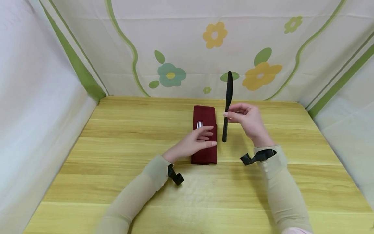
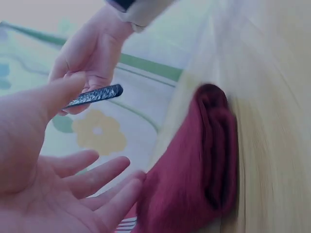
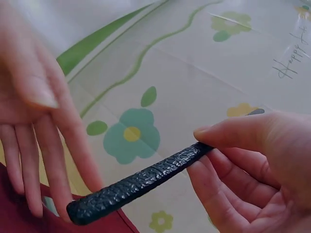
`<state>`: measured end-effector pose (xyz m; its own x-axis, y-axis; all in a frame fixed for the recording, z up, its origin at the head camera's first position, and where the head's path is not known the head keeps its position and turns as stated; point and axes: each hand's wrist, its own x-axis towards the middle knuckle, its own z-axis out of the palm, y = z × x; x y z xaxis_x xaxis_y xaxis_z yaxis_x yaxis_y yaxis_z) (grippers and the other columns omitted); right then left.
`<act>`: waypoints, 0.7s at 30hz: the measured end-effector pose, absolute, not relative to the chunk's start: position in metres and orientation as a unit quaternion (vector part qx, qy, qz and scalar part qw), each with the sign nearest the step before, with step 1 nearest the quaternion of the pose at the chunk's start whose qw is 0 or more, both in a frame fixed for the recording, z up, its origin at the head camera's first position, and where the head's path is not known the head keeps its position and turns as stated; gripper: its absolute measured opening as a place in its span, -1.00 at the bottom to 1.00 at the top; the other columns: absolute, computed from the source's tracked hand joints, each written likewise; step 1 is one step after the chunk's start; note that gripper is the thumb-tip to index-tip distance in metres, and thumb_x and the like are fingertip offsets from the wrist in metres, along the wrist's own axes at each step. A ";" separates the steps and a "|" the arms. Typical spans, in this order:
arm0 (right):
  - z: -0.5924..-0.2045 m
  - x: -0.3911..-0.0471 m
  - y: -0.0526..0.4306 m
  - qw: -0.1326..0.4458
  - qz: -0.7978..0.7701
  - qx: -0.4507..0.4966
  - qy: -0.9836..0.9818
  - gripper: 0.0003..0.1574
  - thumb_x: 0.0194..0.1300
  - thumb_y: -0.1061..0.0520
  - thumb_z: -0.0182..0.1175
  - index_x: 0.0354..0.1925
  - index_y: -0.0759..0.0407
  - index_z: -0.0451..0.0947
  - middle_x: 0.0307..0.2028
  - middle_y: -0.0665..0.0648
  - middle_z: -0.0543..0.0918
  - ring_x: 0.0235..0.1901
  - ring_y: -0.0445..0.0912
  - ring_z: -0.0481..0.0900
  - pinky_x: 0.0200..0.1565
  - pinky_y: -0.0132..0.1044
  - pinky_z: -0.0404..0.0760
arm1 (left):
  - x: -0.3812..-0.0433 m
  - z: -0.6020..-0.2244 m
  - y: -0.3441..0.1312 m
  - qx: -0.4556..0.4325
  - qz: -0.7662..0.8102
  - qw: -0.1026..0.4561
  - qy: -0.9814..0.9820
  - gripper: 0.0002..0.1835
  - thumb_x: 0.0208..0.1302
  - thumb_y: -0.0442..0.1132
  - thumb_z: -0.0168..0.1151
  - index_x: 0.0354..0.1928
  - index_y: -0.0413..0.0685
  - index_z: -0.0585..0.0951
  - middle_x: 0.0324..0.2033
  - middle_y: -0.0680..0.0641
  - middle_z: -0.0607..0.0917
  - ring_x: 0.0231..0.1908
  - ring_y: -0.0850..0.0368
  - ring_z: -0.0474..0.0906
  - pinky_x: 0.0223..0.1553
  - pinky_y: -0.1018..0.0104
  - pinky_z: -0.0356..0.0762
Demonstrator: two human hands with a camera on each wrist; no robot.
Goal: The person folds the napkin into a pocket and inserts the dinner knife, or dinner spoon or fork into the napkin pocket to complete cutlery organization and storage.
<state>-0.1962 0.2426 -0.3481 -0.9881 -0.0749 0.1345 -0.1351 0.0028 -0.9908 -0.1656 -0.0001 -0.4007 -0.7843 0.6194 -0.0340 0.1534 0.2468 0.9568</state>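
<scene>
Between thumb and fingers my right hand (image 1: 247, 120) pinches a black table knife (image 1: 229, 89) near its middle. The knife is held up above the table, blade upward, and its textured handle (image 3: 141, 183) shows close up in the right wrist view. My left hand (image 1: 193, 143) hovers over a folded dark red napkin (image 1: 204, 113), fingers extended and thumb apart, holding nothing. Silver tines of a fork (image 1: 200, 124) show on the napkin; the left hand hides the rest of it. In the left wrist view the napkin's layered folds (image 2: 214, 145) face the camera.
The light wood table (image 1: 131, 130) spreads around the napkin on all sides. Behind it hangs a pale cloth (image 1: 187, 42) printed with flowers, and white cloth walls (image 1: 38, 97) stand at the sides. Each wrist bears a black strap mount (image 1: 258, 156).
</scene>
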 end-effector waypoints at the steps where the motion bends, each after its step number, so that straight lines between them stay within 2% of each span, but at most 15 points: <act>1: -0.348 -0.196 0.239 0.021 0.705 0.078 -0.704 -0.81 0.20 0.35 0.47 -0.19 0.33 0.70 -0.33 0.16 0.72 -0.35 -0.05 0.75 -0.23 -0.18 0.74 | -0.167 -0.401 0.002 0.241 0.584 0.211 0.746 -0.24 0.43 0.05 0.29 0.53 -0.11 0.28 0.30 -0.16 0.52 0.25 -0.02 0.50 0.23 0.17 0.47; 7: -0.352 -0.193 0.220 0.004 0.708 0.095 -0.700 -0.82 0.21 0.32 0.47 -0.21 0.31 0.68 -0.32 0.18 0.74 -0.34 -0.03 0.76 -0.21 -0.15 0.74 | -0.171 -0.404 0.006 0.191 0.679 0.208 0.677 -0.54 0.49 -0.19 0.24 0.33 -0.22 0.50 0.02 -0.18 0.71 -0.09 -0.16 0.71 -0.03 0.12 0.67; 11: -0.356 -0.191 0.213 -0.008 0.702 0.103 -0.705 -0.79 0.21 0.30 0.48 -0.19 0.32 0.66 -0.30 0.20 0.74 -0.30 -0.02 0.76 -0.17 -0.07 0.73 | -0.171 -0.406 0.006 0.179 0.690 0.200 0.672 -0.66 0.48 -0.26 0.24 0.18 -0.30 0.59 -0.15 -0.19 0.75 -0.27 -0.12 0.74 -0.16 0.09 0.71; 21: -0.360 -0.188 0.210 -0.021 0.716 0.098 -0.691 -0.77 0.24 0.32 0.44 -0.16 0.34 0.61 -0.29 0.16 0.74 -0.28 -0.03 0.76 -0.14 -0.07 0.73 | -0.166 -0.402 0.006 0.206 0.674 0.159 0.692 -0.79 0.43 -0.32 0.30 0.01 -0.29 0.67 -0.25 -0.13 0.77 -0.35 -0.01 0.74 -0.22 0.12 0.73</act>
